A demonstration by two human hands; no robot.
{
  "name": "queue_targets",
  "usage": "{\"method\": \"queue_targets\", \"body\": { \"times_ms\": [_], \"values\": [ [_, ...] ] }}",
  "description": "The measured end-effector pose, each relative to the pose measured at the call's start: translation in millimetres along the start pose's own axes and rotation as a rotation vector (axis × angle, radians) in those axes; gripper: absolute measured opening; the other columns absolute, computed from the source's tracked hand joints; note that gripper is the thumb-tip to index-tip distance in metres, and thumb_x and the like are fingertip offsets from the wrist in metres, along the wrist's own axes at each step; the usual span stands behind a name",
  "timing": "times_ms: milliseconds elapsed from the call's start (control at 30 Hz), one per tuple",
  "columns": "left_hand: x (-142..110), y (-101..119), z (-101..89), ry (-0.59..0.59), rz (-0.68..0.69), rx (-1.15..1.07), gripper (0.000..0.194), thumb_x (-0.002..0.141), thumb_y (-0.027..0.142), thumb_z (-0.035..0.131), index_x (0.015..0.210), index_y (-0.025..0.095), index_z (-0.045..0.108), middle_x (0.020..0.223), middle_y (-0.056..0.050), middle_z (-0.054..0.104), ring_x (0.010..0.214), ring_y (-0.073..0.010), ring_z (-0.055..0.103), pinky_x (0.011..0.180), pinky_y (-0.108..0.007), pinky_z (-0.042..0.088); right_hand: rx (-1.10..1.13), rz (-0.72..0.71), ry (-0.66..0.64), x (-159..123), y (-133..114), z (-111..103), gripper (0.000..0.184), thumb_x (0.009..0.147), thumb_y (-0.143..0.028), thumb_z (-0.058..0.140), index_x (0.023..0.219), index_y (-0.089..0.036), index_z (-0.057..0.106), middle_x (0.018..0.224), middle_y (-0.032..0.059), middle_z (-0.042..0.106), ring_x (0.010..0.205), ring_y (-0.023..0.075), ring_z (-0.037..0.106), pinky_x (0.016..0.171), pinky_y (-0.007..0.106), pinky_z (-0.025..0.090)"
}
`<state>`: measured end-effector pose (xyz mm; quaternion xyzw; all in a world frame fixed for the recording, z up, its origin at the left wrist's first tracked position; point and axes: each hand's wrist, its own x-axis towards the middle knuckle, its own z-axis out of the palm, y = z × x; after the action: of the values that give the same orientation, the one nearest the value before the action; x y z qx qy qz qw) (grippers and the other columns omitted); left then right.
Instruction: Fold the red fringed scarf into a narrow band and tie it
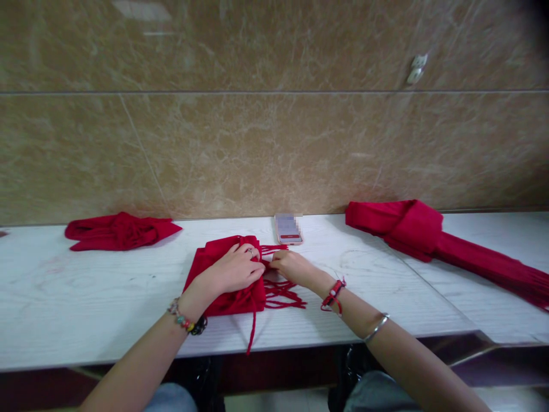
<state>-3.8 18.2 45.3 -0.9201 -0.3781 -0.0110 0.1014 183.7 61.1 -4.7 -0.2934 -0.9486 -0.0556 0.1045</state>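
Note:
A folded red scarf [223, 303] with a long fringe [285, 297] lies on the white tabletop, its strands spread to the right and one hanging toward the front. My left hand [238, 266] rests on top of it, fingers curled and pressed into the cloth near the fringed end. At that same edge my right hand [295, 268] is closed in a pinch on some of the red fringe. The fingertips of both hands are close together, and part of the fringe between them is hidden.
A phone [289, 229] lies behind the scarf near the wall. To the left is a folded red cloth bundle [122, 232]. At the right, another red scarf [397, 226] is wrapped, its fringed tail stretched out. A tiled wall [274, 149] with an outlet [417, 69] bounds the table.

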Motion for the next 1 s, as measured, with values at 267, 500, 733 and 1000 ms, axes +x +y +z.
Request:
{"method": "queue_targets", "body": {
  "times_ms": [267,500,733,1000],
  "values": [
    [-3.4,-10.7,-1.1,0.007,0.114,0.171,0.028,0.087,0.026,0.044,0.068,0.019,0.062,0.086,-0.008,0.057,0.088,-0.0219,0.044,0.076,-0.034,0.035,0.006,-0.016,0.025,-1.0,2.9,3.6,0.023,0.083,-0.006,0.048,0.091,-0.013,0.068,0.084,0.0091,0.064,0.077,0.0147,0.057,0.071,0.025,0.043],
    [-33.2,-45.7,-5.5,0.000,0.072,0.202,0.030,0.085,0.017,0.045,0.058,0.017,0.058,0.077,-0.006,0.057,0.084,-0.0189,0.044,0.081,-0.033,0.034,0.024,-0.024,-0.003,-7.1,3.6,3.5,0.025,0.083,-0.006,0.047,0.094,-0.013,0.069,0.084,0.0097,0.064,0.079,0.0156,0.057,0.071,0.025,0.043],
    [-100.7,-112.9,8.9,-0.115,-0.118,0.161,0.031,0.085,0.019,0.043,0.060,0.017,0.060,0.084,-0.005,0.055,0.086,-0.0180,0.044,0.084,-0.033,0.035,0.032,0.030,0.008,-48.2,23.9,-4.7,0.028,0.082,-0.005,0.044,0.092,-0.015,0.069,0.085,0.0087,0.065,0.079,0.0163,0.059,0.074,0.027,0.047],
    [-97.8,-100.3,10.7,-0.162,-0.147,0.046,0.021,0.085,0.023,0.046,0.091,0.018,0.065,0.104,-0.005,0.059,0.101,-0.0178,0.048,0.094,-0.032,0.035,0.069,0.072,0.039,-94.4,47.9,-6.2,0.031,0.083,-0.008,0.042,0.095,-0.019,0.068,0.089,0.0076,0.065,0.081,0.0158,0.060,0.076,0.027,0.048]
  ]
}}
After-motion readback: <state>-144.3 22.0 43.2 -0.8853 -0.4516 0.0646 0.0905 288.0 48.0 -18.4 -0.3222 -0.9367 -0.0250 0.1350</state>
